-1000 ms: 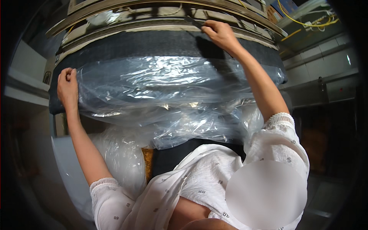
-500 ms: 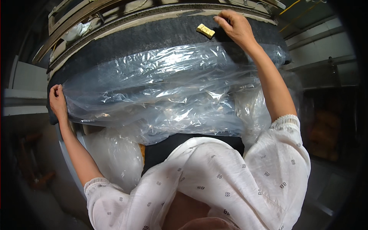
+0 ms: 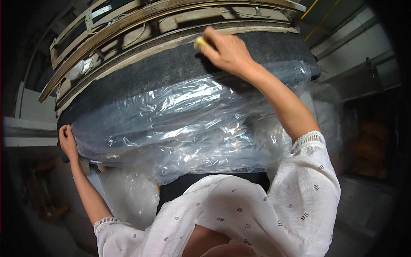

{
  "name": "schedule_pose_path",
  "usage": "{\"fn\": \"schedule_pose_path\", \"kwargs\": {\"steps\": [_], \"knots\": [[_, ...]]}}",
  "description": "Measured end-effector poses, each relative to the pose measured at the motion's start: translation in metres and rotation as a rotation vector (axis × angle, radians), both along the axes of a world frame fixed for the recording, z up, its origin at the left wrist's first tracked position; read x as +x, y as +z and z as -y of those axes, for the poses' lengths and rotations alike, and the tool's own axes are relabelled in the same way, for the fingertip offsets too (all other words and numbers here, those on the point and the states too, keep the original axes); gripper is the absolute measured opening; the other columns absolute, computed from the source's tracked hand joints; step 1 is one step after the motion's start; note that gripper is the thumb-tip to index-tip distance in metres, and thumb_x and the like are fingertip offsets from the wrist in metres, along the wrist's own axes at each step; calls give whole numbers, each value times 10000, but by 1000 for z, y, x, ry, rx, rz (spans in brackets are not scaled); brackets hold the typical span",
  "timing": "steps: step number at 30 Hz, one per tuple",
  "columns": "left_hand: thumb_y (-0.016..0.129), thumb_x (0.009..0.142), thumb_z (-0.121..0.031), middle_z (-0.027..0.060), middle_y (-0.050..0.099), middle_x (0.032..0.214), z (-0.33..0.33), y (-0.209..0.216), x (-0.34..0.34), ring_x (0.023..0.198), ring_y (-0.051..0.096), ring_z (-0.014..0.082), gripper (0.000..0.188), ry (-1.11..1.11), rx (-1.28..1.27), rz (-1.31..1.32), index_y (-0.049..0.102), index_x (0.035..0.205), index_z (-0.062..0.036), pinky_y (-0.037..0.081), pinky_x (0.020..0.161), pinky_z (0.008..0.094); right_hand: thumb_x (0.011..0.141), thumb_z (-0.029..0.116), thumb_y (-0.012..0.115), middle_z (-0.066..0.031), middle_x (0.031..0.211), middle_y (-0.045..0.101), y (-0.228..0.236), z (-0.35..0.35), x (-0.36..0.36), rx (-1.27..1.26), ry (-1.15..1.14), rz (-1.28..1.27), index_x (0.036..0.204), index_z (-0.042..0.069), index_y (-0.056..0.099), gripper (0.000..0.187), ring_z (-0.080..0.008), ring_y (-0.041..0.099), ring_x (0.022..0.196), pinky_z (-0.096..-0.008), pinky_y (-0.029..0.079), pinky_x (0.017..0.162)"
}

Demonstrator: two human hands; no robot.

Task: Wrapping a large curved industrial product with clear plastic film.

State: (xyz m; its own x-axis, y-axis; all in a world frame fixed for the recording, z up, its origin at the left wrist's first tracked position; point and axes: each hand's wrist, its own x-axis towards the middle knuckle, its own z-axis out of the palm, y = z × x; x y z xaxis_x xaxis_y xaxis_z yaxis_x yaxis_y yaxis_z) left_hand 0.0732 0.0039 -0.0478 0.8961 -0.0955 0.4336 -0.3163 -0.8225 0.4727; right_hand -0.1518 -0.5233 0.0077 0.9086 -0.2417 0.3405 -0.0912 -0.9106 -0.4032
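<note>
Clear plastic film lies in wrinkled, glossy folds across a surface covered in dark grey cloth. At the film's far left end, my left hand is closed with its fingertips pinched on the film's corner. My right hand is over the far part of the dark cloth, its thumb and fingers closed on a small pale-yellow block. The block is blurred and partly hidden by the fingers, so its exact kind does not show.
Long wooden rails and a metal strip run along the far edge. Looser film hangs down at the near left, and more bunches at the right. A yellow cord hangs at the upper right.
My right hand has picked up the yellow block from the dark cloth and moved left with it. My left hand stays at the film's left corner. The whole view has shifted slightly.
</note>
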Motion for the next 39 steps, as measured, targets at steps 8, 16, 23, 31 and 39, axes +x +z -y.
{"fn": "schedule_pose_path", "kwargs": {"steps": [8,16,23,31,39], "knots": [[522,890,-238,72,578,893,-53,-26,30,835,516,150,270,-74,11,21,545,982,15,411,783,262,780,217,480,-170,739,610,-22,118,20,-322,-284,166,928,86,520,201,-371,589,695,-472,460,613],[487,911,-223,70,579,940,-63,-27,43,888,522,147,271,-76,21,-23,535,1025,18,395,832,254,756,265,497,-171,847,635,-4,283,-55,-471,-736,-73,1024,148,566,300,-342,607,842,-450,473,729],[536,884,-259,79,593,1059,-4,-15,9,972,538,143,321,-8,-72,-65,567,1100,-25,391,880,249,818,367,456,-195,826,618,0,221,-34,-377,-566,-101,997,131,519,303,-390,588,790,-477,451,639],[584,814,-257,69,561,754,-2,-1,-5,698,568,195,189,142,-29,94,577,865,-75,440,633,300,797,253,499,-197,644,581,-14,-29,99,-434,-133,136,884,95,488,180,-397,579,615,-483,445,531],[586,804,-220,81,542,745,-3,-1,-11,692,552,265,161,114,-96,184,550,830,-66,428,630,367,744,239,579,-161,617,594,-14,-285,248,-382,246,250,831,72,481,213,-352,593,585,-445,460,518]]}}
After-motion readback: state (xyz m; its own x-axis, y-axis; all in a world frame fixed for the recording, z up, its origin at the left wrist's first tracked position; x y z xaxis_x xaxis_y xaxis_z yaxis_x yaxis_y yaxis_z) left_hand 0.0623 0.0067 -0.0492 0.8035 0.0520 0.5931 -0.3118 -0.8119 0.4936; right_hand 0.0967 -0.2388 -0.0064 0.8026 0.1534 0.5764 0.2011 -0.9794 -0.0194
